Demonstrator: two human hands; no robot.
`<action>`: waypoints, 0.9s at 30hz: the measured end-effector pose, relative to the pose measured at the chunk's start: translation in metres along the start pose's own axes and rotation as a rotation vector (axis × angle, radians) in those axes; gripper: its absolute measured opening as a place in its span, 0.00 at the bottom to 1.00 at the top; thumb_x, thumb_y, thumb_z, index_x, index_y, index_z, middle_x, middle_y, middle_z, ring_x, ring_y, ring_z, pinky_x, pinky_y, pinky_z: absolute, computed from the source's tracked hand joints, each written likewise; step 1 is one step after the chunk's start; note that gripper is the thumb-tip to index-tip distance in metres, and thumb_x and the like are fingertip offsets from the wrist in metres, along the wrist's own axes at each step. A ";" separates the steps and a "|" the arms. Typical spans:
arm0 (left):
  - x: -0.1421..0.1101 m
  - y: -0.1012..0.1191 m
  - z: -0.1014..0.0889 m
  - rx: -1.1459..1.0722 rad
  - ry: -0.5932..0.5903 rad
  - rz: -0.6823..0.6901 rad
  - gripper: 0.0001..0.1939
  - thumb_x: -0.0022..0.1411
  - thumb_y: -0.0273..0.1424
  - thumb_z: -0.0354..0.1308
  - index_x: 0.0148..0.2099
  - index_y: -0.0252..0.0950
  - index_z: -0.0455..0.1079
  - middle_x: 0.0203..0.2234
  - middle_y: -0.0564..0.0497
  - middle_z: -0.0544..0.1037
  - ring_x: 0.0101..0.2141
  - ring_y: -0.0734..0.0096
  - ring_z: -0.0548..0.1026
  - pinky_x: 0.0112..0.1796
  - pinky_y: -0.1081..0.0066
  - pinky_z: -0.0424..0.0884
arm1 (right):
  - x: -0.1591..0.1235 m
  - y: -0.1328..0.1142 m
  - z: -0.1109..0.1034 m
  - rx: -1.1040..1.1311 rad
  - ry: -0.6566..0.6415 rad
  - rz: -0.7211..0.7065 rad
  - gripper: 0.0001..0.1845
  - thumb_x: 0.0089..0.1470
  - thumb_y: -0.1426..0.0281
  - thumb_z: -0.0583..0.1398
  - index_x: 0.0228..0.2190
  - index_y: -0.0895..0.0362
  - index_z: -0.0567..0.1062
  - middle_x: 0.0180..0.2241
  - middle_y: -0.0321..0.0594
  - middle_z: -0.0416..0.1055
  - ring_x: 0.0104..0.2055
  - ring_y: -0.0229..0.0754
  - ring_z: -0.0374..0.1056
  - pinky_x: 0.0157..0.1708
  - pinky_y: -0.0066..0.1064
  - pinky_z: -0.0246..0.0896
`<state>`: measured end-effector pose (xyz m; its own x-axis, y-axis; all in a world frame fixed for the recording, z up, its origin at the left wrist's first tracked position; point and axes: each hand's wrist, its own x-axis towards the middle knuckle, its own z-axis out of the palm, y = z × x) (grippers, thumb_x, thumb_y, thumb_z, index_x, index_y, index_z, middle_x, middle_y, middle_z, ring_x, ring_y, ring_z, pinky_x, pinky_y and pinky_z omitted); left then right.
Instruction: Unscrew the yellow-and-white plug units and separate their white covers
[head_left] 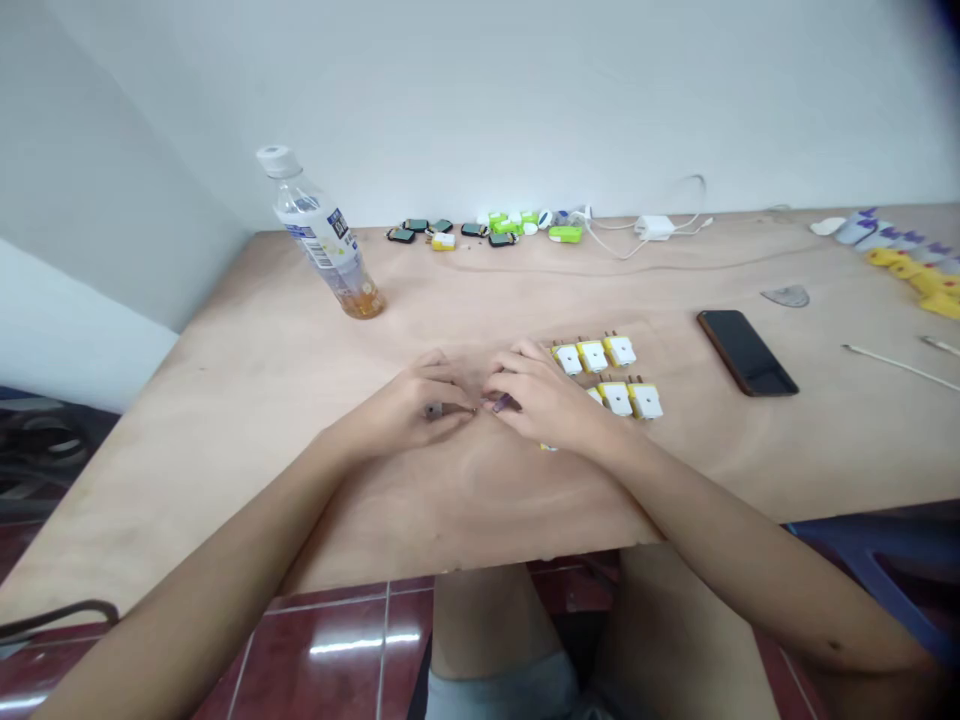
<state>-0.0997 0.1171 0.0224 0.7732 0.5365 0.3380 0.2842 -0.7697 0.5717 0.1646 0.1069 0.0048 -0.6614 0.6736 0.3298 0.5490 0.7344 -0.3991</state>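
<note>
Over the middle of the table, my left hand (420,405) and my right hand (541,400) face each other, fingertips close together. My left fingers are closed around a small greyish piece with a round end (433,410). Between my right thumb and fingers is a small dark purplish piece (505,402), mostly covered by the hand. Its exact kind does not show. Just beyond and beside my right hand lie white-and-yellow two-pin plugs (619,398) in two rows, partly hidden by that hand. Another bit of yellow and white (549,447) peeks out under my right wrist.
A tilted-looking drink bottle (322,235) stands at the back left. Green and dark small parts (504,228) lie along the wall, near a white adapter (655,228) with cable. To the right are a phone (747,352), a grey flat piece (786,296), yellow figures (919,280) and a white cable (900,366).
</note>
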 end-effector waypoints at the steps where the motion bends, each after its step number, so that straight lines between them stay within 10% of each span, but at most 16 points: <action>1: 0.000 0.000 0.001 0.003 -0.002 0.000 0.09 0.76 0.27 0.65 0.51 0.42 0.86 0.48 0.47 0.88 0.50 0.57 0.82 0.56 0.58 0.73 | 0.000 0.000 0.000 0.005 -0.002 -0.007 0.05 0.68 0.75 0.66 0.40 0.56 0.85 0.43 0.47 0.79 0.51 0.55 0.65 0.54 0.48 0.66; 27: -0.002 0.026 -0.003 -0.185 -0.143 0.068 0.05 0.73 0.26 0.69 0.47 0.41 0.85 0.41 0.46 0.87 0.45 0.58 0.83 0.49 0.61 0.79 | 0.004 -0.015 0.003 0.091 0.058 -0.093 0.07 0.69 0.78 0.63 0.39 0.56 0.80 0.43 0.46 0.77 0.50 0.52 0.66 0.53 0.44 0.66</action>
<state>-0.0955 0.0973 0.0393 0.8632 0.4211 0.2785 0.1303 -0.7188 0.6829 0.1521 0.0982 0.0093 -0.6752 0.6089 0.4164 0.4364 0.7848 -0.4401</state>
